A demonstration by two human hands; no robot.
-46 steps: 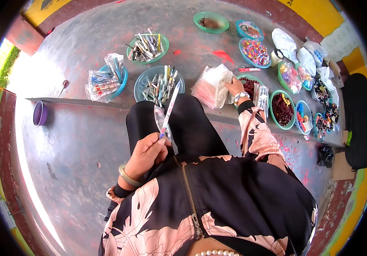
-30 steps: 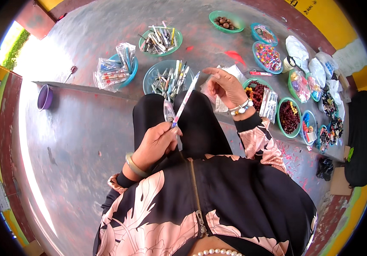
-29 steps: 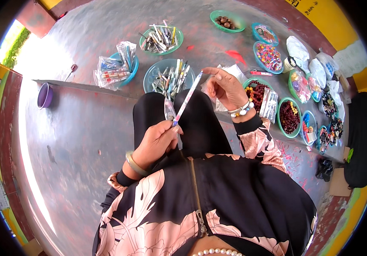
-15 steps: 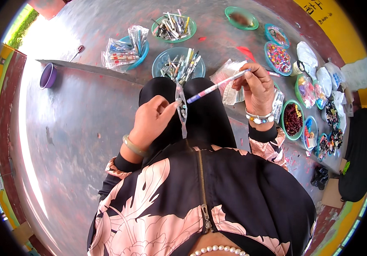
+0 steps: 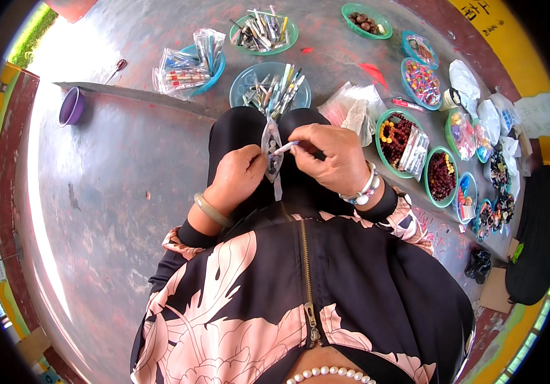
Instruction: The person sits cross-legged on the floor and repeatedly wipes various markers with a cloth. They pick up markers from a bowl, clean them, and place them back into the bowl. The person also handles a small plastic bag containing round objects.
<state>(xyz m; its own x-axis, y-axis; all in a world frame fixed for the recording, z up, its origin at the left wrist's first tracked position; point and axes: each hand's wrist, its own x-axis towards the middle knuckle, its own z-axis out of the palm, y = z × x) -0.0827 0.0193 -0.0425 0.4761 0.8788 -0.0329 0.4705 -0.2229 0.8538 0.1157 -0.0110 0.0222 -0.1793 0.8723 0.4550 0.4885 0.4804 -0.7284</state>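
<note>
Over my lap, my left hand (image 5: 236, 177) pinches the side of a narrow clear plastic bag (image 5: 271, 131) with several pens upright in it. My right hand (image 5: 334, 159) grips a white pen (image 5: 284, 148) with a purplish end between thumb and fingers. The pen slants down to the left, its lower end at the bag's mouth and partly hidden there. Just beyond my knees stands a clear blue bowl (image 5: 235, 88) of loose pens. Flat clear plastic bags (image 5: 364, 102) lie to its right.
Farther off are a green bowl (image 5: 295, 40) of pens and a blue bowl (image 5: 222, 69) of bagged pens. Bead-filled green bowls (image 5: 378, 142) stand at right, with bowls of colourful small things (image 5: 421, 83) behind. A purple basin (image 5: 72, 106) sits at left, below a raised ledge (image 5: 134, 97).
My right hand has come down and left with the pen, from held up apart to the bag's mouth. My left hand keeps its hold on the bag.
</note>
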